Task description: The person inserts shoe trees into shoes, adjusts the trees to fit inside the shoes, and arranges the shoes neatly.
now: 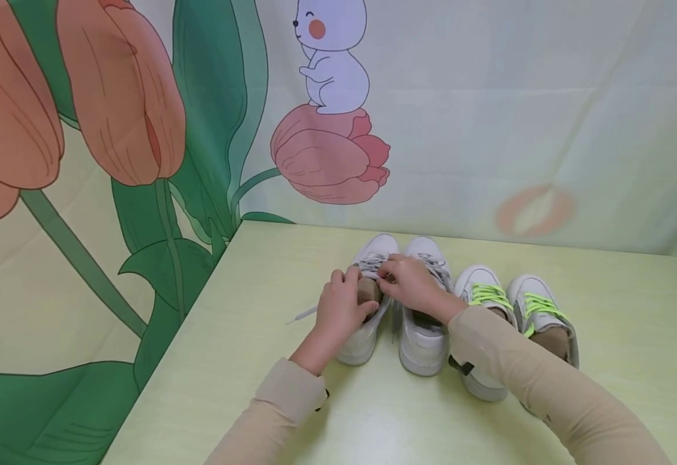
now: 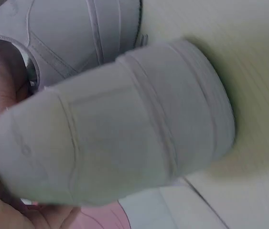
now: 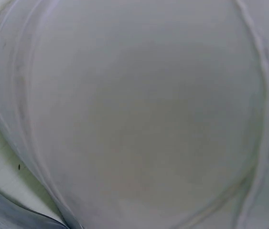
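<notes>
A white sneaker (image 1: 357,349) with grey laces (image 1: 370,261) stands leftmost in the head view, a brown insert (image 1: 367,290) in its opening. My left hand (image 1: 341,310) grips its left collar, fingers outside and thumb over the opening. Seen from the left wrist, the heel (image 2: 110,129) hides most of that hand. My right hand (image 1: 413,282) reaches over the second grey-laced sneaker (image 1: 422,355) and pinches a shoelace near the first one's tongue; the fingertips are partly hidden. In the right wrist view a blurred pale shoe surface (image 3: 148,109) fills most of the picture.
To the right stand two white sneakers with neon-yellow laces (image 1: 489,295), (image 1: 539,303), partly under my right sleeve (image 1: 524,368). A loose lace end (image 1: 303,315) lies on the pale yellow table (image 1: 245,290). Behind hangs a cloth (image 1: 460,129) printed with tulips and a white animal.
</notes>
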The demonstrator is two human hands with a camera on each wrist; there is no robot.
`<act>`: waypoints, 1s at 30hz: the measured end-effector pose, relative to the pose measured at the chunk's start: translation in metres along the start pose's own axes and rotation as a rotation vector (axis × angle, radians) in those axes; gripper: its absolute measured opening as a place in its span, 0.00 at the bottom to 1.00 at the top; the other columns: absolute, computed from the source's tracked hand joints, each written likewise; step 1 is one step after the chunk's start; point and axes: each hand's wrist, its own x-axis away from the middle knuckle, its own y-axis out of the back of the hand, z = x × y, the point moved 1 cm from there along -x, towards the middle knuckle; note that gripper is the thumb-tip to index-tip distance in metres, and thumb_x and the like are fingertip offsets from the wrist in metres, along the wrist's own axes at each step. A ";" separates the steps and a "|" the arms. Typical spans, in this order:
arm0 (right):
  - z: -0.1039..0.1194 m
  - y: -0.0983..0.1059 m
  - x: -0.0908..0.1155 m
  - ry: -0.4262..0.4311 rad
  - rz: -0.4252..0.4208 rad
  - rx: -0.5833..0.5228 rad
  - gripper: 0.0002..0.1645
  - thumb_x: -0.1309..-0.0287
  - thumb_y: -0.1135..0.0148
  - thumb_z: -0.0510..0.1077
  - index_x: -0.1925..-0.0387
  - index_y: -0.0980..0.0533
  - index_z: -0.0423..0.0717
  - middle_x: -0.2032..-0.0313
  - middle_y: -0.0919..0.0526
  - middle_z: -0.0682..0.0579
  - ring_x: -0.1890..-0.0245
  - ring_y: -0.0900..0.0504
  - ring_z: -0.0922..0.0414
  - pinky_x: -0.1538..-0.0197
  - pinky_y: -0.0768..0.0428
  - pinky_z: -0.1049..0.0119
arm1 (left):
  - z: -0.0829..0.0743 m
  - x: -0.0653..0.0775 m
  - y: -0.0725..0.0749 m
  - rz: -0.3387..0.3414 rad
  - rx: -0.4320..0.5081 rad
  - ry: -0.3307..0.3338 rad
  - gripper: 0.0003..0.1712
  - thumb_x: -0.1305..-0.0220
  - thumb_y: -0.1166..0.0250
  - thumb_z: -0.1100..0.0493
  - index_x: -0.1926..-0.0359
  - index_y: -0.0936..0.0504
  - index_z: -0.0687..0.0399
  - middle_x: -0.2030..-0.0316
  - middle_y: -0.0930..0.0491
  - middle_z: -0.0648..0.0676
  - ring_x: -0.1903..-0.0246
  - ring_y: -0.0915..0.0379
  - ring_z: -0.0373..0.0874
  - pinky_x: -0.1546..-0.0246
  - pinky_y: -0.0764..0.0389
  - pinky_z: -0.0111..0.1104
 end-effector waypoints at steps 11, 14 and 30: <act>0.001 -0.001 -0.001 0.007 -0.005 0.034 0.07 0.50 0.43 0.40 0.72 0.21 0.42 0.74 0.24 0.51 0.75 0.27 0.59 0.70 0.28 0.67 | 0.024 0.000 0.012 0.033 0.018 -0.078 0.21 0.51 0.35 0.49 0.55 0.27 0.46 0.71 0.27 0.49 0.71 0.29 0.42 0.74 0.31 0.33; 0.001 0.000 -0.001 0.000 -0.001 0.029 0.07 0.50 0.43 0.40 0.71 0.21 0.42 0.73 0.23 0.51 0.75 0.27 0.59 0.70 0.27 0.67 | 0.029 -0.002 0.013 0.027 0.071 -0.101 0.19 0.50 0.35 0.49 0.56 0.26 0.46 0.74 0.28 0.48 0.75 0.34 0.39 0.77 0.35 0.30; 0.001 0.002 0.001 -0.002 -0.001 0.025 0.06 0.50 0.43 0.40 0.72 0.21 0.42 0.74 0.24 0.51 0.76 0.27 0.59 0.71 0.27 0.68 | 0.023 -0.003 0.012 -0.079 -0.198 -0.277 0.22 0.49 0.37 0.47 0.50 0.27 0.37 0.67 0.28 0.48 0.83 0.36 0.39 0.84 0.36 0.27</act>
